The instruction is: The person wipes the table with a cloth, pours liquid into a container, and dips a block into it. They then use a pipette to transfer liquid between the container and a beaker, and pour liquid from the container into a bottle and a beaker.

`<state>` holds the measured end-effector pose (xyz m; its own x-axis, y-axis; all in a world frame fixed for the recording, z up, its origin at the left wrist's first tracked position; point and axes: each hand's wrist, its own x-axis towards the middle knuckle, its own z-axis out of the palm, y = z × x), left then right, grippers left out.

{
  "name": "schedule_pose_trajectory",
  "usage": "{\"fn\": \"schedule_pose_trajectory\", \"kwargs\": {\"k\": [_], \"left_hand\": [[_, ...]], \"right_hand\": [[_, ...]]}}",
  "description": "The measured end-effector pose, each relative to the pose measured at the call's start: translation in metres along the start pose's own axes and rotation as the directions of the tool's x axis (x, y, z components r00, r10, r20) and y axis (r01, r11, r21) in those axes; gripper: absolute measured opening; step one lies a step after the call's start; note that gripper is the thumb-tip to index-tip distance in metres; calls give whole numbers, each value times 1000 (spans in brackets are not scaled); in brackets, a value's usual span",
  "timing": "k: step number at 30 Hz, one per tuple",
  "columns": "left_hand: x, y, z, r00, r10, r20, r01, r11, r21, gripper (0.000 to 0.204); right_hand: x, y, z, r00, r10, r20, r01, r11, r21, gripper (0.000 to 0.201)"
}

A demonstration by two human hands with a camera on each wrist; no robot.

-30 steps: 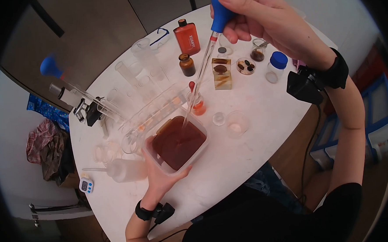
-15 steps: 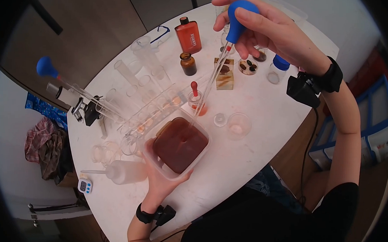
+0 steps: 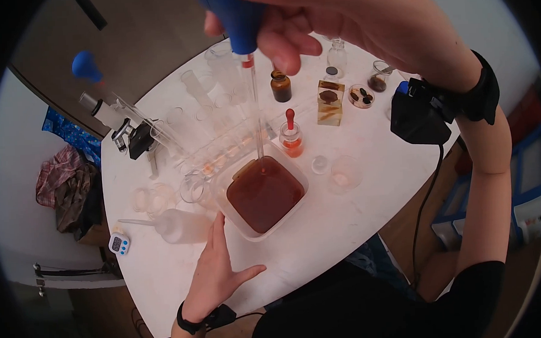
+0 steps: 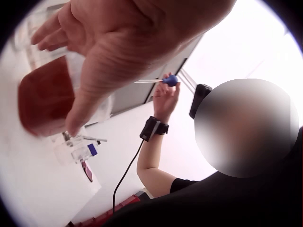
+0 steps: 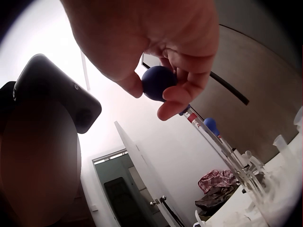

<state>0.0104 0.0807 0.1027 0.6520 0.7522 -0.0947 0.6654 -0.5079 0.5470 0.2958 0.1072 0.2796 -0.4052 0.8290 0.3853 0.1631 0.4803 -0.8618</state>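
My right hand (image 3: pixel 361 23) grips the blue rubber bulb (image 3: pixel 238 24) of a long glass pipette (image 3: pixel 253 90) high over the table. The tube hangs nearly upright, its lower end overlapping the far part of the dark red-brown liquid (image 3: pixel 266 197) in a clear plastic tub (image 3: pixel 224 202). In the right wrist view, the thumb and fingers curl round the bulb (image 5: pixel 158 82). My left hand (image 3: pixel 214 276) is apart from the tub, at its near left, with the thumb spread from straight fingers. The left wrist view shows the tub's red contents (image 4: pixel 45 97) beyond that hand.
Beside the tub stand a clear tube rack (image 3: pixel 220 150), a red-topped dropper bottle (image 3: pixel 292 144) and a white wash bottle (image 3: pixel 185 228). Farther out are a brown bottle (image 3: pixel 281 89), a microscope (image 3: pixel 135 139), another blue-bulb pipette (image 3: pixel 86 66) and a timer (image 3: pixel 119 243).
My left hand has let go of the tub and drawn back toward me. The right hand has moved left and closer to the head camera; the pipette has swung from slanted to nearly upright.
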Motion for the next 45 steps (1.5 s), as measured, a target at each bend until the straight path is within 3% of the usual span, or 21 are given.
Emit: {"fn": "schedule_pose_trajectory", "kwargs": {"k": [2,3,4,5,6,8,10,12,13,16,18,20,21,22,24,26,28,29,31,38,45], "left_hand": [[-24,5,-36,985,-138,102,147,985,-87,86],[-33,16,-51,986,-91,-138,70,986,-149,81],[-38,26,-63,926,-54,-374,-20,982,-190,77],[-32,37,-69,770,94,-632,-181,981,-75,78],[-19,49,-74,529,240,-814,-300,950,85,80],[10,72,-86,181,381,-907,-406,869,284,75],[21,77,-101,76,485,-871,-536,757,374,82],[36,88,-107,188,485,-854,-674,696,247,80],[30,91,-104,321,518,-793,-560,779,282,76],[37,76,-106,310,616,-724,-639,699,322,78],[36,79,-97,267,659,-703,-608,681,408,65],[28,82,-95,329,547,-770,-461,804,375,48],[31,81,-98,287,625,-726,-576,718,391,35],[30,81,-98,287,623,-728,-577,719,388,35],[28,80,-99,322,584,-745,-484,778,400,32],[30,76,-102,315,580,-751,-489,777,396,31],[32,72,-103,308,578,-756,-497,775,390,30],[33,70,-104,304,574,-761,-490,779,391,30],[34,69,-102,287,562,-776,-477,786,393,30],[28,64,-103,288,556,-780,-460,794,396,31],[17,50,-99,234,515,-825,-463,805,371,32]], "right_hand": [[12,-2,14,997,-17,75,25,994,-110,45],[17,-2,21,993,-20,118,39,986,-162,49],[22,-4,28,986,-20,164,56,975,-214,53],[26,-5,34,978,-20,208,77,961,-267,57],[29,-7,40,968,-17,249,99,942,-320,61],[26,-13,47,948,2,318,142,891,-431,70],[13,-23,56,918,-69,390,266,836,-479,45],[5,-26,56,930,-37,365,224,845,-485,43],[2,-28,56,937,-12,350,190,857,-480,40],[-8,-29,54,948,61,313,92,888,-451,34],[-14,-30,53,948,112,299,28,904,-427,30],[-23,-24,50,944,145,296,-9,908,-418,28],[-33,-9,48,992,29,127,6,963,-269,32],[-45,3,43,996,-61,-66,53,991,-121,39],[-70,19,3,993,32,115,35,842,-538,68],[-99,41,-13,927,374,-15,-283,676,-681,67],[-128,86,-21,874,485,7,-338,618,-710,85],[-134,101,-19,872,489,3,-341,613,-712,85],[-145,125,-14,850,514,113,-378,746,-548,100],[-144,151,0,860,454,232,-370,869,-327,97],[-148,162,9,899,408,156,-366,899,-240,85]]}}
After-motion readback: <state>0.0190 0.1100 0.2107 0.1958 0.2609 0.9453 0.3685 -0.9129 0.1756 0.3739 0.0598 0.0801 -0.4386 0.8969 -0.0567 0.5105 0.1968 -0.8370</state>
